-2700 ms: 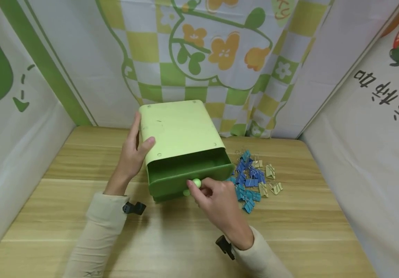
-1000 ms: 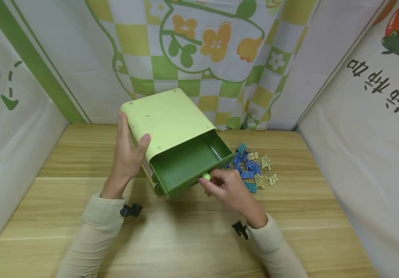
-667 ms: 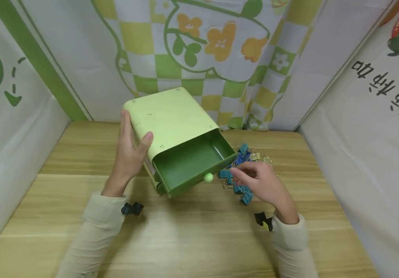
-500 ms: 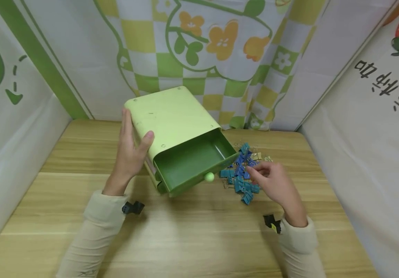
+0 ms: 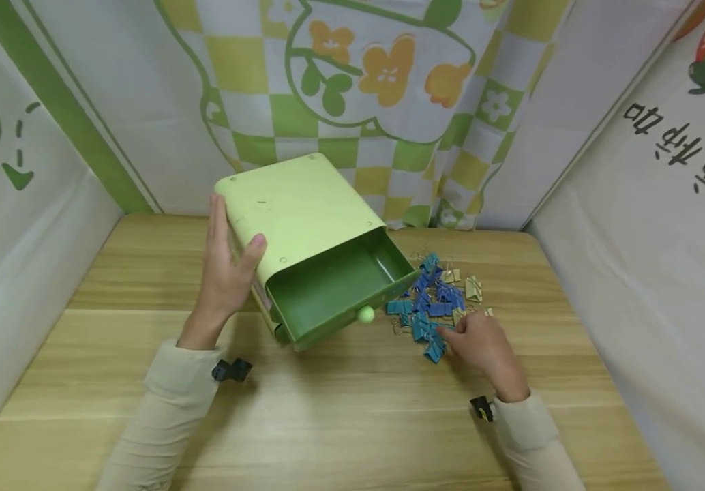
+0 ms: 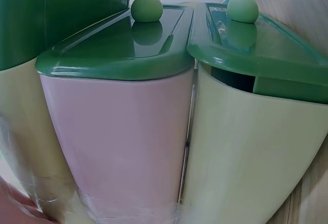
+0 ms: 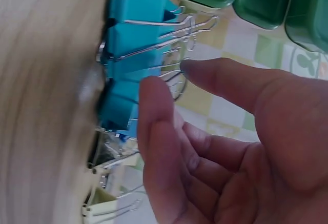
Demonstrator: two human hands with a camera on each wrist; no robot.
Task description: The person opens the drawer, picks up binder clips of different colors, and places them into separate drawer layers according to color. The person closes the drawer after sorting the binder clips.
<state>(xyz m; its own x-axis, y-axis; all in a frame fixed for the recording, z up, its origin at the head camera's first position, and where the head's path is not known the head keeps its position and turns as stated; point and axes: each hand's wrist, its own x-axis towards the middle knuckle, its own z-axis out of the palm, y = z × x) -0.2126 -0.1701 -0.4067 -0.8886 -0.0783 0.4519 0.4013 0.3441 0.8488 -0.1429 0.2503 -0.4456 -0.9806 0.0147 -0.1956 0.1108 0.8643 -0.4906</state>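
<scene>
A pale-yellow drawer box [image 5: 297, 208] with green drawers stands on the table, its top drawer [image 5: 334, 286] pulled out and showing a bare green inside. Flat along the box's left side lie the fingers of my left hand [image 5: 220, 279], its thumb over the top edge. Beside the box, on the right, is a pile of binder clips [image 5: 426, 307] in teal, blue and pale yellow. My right hand [image 5: 481, 344] is at the near teal clips. In the right wrist view, its thumb and index finger are spread at the wire handles of a teal binder clip [image 7: 136, 52].
Two lower drawers, one pink-cased [image 6: 118, 142] and one cream-cased [image 6: 251, 147], have round green knobs in the left wrist view. A checked curtain [image 5: 383, 157] hangs behind the table [image 5: 328, 423], and white printed panels stand at both sides.
My right hand first pulled the top drawer out by its knob, then let go and moved right to the binder clips, lowering toward the near teal ones. My left hand stays on the box.
</scene>
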